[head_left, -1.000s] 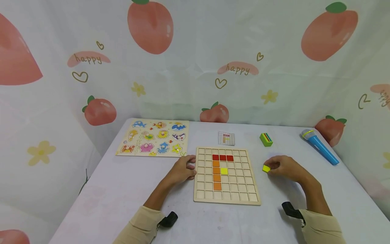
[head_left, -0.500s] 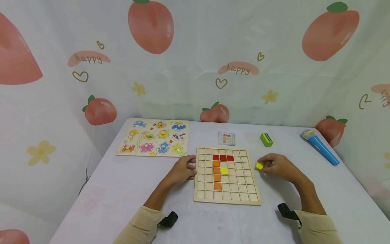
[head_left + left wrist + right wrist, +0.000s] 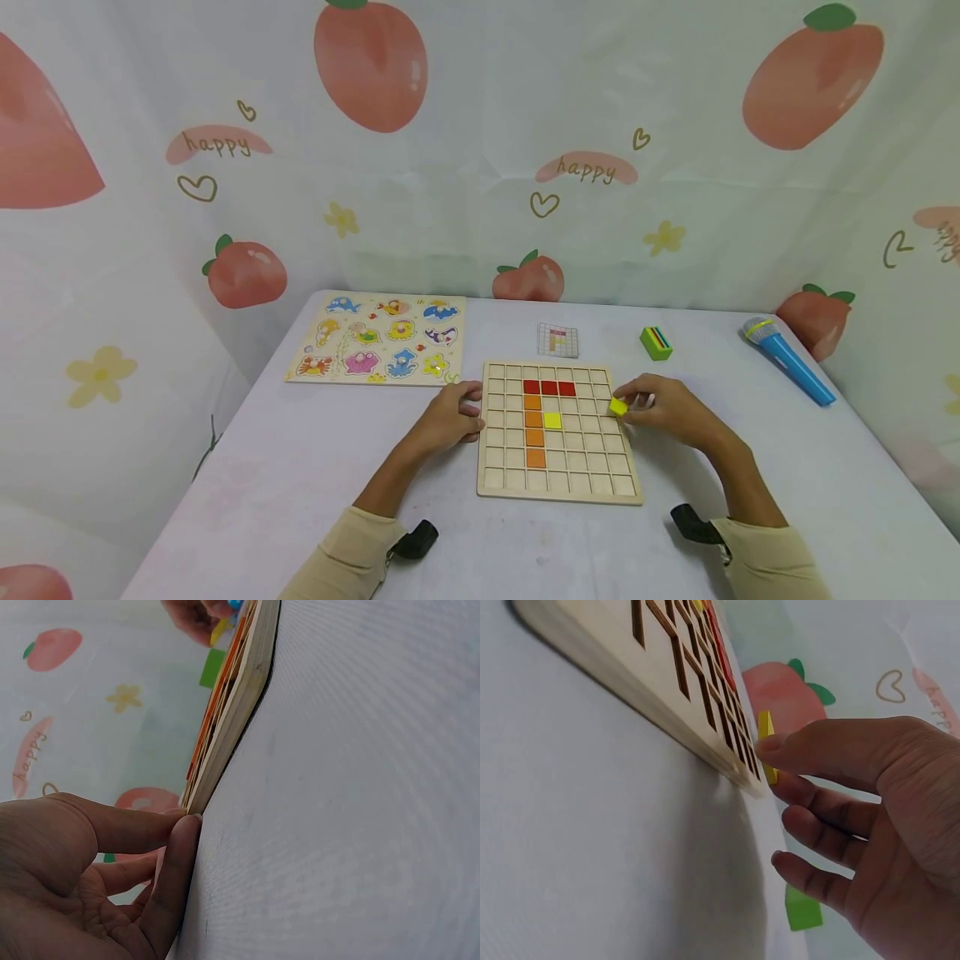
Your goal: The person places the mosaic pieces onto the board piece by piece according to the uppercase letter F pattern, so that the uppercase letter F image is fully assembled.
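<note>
A wooden grid board [image 3: 596, 483] lies flat on the table, with red, orange and yellow tiles set in some cells. At its left edge my left hand [image 3: 450, 419] holds on, the thumb and a finger meeting at the wooden rim in the left wrist view. My right hand [image 3: 671, 408] pinches a yellow tile [image 3: 618, 407] between thumb and index finger, over the right edge of the board. In the right wrist view the tile [image 3: 767, 727] stands on edge in the pinch, beside the grid, while the other fingers curl loosely below.
Behind the board lies a small pattern card [image 3: 557, 340]. To its right sits a green block stack [image 3: 656, 343] with striped layers. A blue toy microphone [image 3: 795, 367] lies at far right, and a sea-animal puzzle [image 3: 382, 339] at back left.
My right hand has carried the yellow tile leftward, from the table beside the board to over its right edge. My left hand and the board have stayed in place.
</note>
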A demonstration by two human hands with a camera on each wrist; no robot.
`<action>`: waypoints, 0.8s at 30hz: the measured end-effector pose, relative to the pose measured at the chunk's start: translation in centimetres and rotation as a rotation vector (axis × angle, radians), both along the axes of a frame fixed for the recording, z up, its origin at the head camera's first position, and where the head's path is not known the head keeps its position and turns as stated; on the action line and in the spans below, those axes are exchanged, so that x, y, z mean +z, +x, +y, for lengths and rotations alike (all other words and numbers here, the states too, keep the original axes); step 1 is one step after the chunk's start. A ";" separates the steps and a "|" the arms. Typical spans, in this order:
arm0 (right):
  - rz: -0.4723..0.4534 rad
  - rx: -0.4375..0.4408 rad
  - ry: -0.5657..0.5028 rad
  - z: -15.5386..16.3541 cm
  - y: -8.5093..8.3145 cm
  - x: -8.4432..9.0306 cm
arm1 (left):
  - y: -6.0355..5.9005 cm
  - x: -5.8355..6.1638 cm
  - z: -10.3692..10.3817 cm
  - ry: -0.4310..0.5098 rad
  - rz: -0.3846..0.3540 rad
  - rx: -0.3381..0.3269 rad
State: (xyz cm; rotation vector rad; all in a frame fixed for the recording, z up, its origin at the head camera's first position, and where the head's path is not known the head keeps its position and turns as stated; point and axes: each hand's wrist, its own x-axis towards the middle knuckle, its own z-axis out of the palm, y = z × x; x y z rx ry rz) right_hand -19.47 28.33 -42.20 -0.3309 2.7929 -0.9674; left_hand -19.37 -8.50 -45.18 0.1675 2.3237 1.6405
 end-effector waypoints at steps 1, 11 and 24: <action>0.002 0.005 -0.007 -0.2 0.0 0.0 | 0.0 0.0 0.0 -0.002 -0.001 -0.002; -0.001 0.040 -0.044 -1.7 0.1 -0.2 | -0.1 -0.1 0.1 -0.003 -0.006 0.001; 0.006 0.081 -0.055 -3.5 0.4 -0.3 | 0.0 0.0 0.1 -0.005 -0.005 0.009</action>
